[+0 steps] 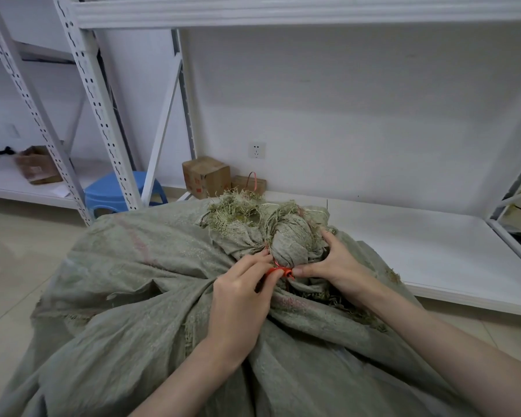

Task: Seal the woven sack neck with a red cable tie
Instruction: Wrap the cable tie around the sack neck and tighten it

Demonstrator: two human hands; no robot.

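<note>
Sack neck (286, 245): bunched atop the woven sack (151, 281), frayed end pointed away toward the wall.
Cable tie (279, 270): looped crosswise around the neck.
Left hand (241, 299): tie pinched.
Right hand (334, 263): neck gripped, tie head pressed.

The person is working with nothing covering the hands. The left hand (241, 291) and the right hand (334, 266) are both showing slender fingers, with the knuckles standing out lightly just behind the grip. At the grip itself, the fingertips (299, 271) are showing short, plain nails. Back from the grip, the left forearm (187, 374) and the right forearm (434, 335) are showing bare too, slim and smooth, widening gradually from the wrists to the picture's lower edge.
</note>
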